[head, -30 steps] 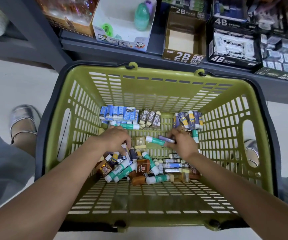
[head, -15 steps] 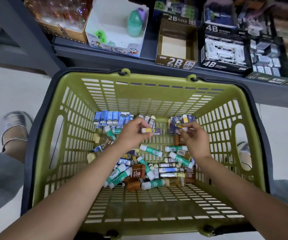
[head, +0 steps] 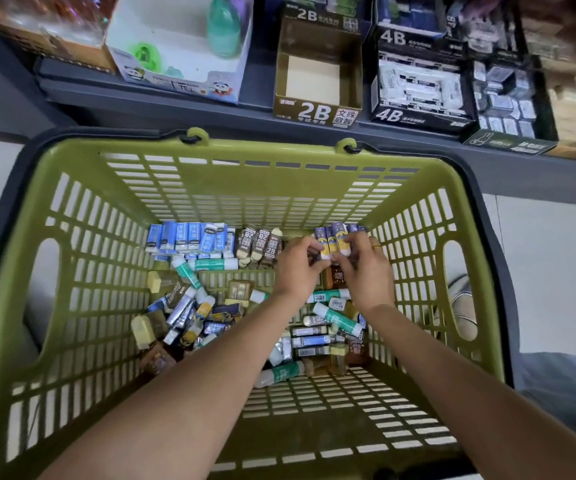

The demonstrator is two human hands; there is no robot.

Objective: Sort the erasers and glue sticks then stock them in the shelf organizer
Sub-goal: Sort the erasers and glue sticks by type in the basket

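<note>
A green basket (head: 82, 306) stands on the floor below a shelf (head: 148, 109), and its bottom carries the stock. Along the far wall, from the left corner, a row of blue erasers (head: 189, 237) stands upright, then a row of brown 2B erasers (head: 262, 244), then a row of purple erasers (head: 335, 237) by the far right corner. A glue stick (head: 214, 264) lies just in front of the blue row. Nearer the middle, loose erasers and more glue sticks lie in a mixed heap (head: 189, 317) that reaches towards the right wall.

The left hand (head: 297, 265) has its fingers curled against the left end of the purple row, pinching the erasers there. The right hand (head: 366, 268), with a ring on one finger, grips the same row from the right; its fingertips meet the left hand's at the row's front.

On the shelf, left to right, stand a white box (head: 175, 74), an open 2B box (head: 317, 109) and a 4B box (head: 418, 116) holding erasers.
</note>
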